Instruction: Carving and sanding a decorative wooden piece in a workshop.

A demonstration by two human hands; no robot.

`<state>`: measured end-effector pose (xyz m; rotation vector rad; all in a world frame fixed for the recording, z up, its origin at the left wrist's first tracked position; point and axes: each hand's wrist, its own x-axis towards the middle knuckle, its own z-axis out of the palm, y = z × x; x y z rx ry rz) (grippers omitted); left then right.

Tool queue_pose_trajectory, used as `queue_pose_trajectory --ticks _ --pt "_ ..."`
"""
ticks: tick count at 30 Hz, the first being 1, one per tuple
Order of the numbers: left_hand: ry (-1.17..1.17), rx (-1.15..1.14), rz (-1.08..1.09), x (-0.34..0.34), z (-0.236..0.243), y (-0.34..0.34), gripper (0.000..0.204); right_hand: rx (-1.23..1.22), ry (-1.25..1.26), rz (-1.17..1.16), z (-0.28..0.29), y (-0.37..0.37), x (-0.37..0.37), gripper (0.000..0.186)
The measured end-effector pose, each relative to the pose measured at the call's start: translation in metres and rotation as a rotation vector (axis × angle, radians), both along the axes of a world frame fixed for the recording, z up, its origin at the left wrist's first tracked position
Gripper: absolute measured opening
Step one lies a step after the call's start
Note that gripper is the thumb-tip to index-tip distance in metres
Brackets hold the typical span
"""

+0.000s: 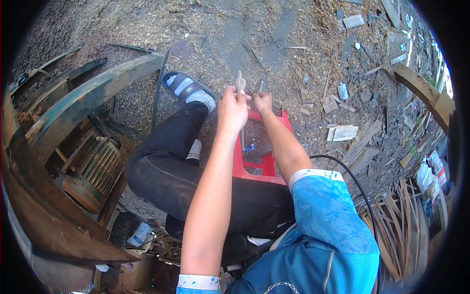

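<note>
head view: the left hand (232,110) is closed around a pale, slender wooden piece (240,82), whose knobbed end stands above the fingers. the right hand (263,101) is just beside it, its fingers curled on a slim tool (262,85) with a greyish end pointing away from the body; it is too small in this view to tell what kind. the two hands are close together, though whether they touch is hard to make out.

to work the piece well, the left hand would probably do best to grip it firmly near the spot being worked, thumb clear of the tool's path, while the right makes short, light strokes directed away from those fingers and the bent leg. turning the piece a little between strokes should help keep the shape even.

below the forearms is a red plastic stool (238,165). beyond the left hand is a sandalled foot (185,88); farther left, a ribbed motor (98,169) sits under a wooden frame (105,90). a white bottle (342,91) lies on the littered ground to the right.
</note>
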<state>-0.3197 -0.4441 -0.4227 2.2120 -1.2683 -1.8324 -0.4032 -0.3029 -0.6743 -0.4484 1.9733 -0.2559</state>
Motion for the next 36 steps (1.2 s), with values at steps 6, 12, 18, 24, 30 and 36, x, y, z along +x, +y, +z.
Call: queue_pose_trajectory --ticks 6,12,18,24,30,36 --pt "0.102 -0.057 0.036 -0.029 0.040 -0.011 0.038 0.022 0.027 -0.452 -0.023 0.008 -0.048 0.022" --pt "0.275 -0.262 0.209 0.003 0.140 -0.012 0.039 -0.029 -0.638 -0.774 0.078 -0.070 -0.040 0.032" --pt "0.553 -0.495 0.488 0.074 0.295 0.049 0.035 -0.573 -0.984 -0.210 0.311 -0.160 -0.028 0.037" --pt "0.436 -0.784 0.749 0.167 0.362 0.172 0.031 -0.913 -0.867 0.398 0.515 -0.125 0.062 0.028" --pt "0.315 -1.028 0.900 0.198 0.376 0.242 0.031 -0.681 -0.985 0.732 0.565 -0.082 0.130 0.027" --pt "0.224 -1.195 0.892 0.211 0.367 0.275 0.028 -0.631 -1.092 0.767 0.563 -0.057 0.154 0.030"
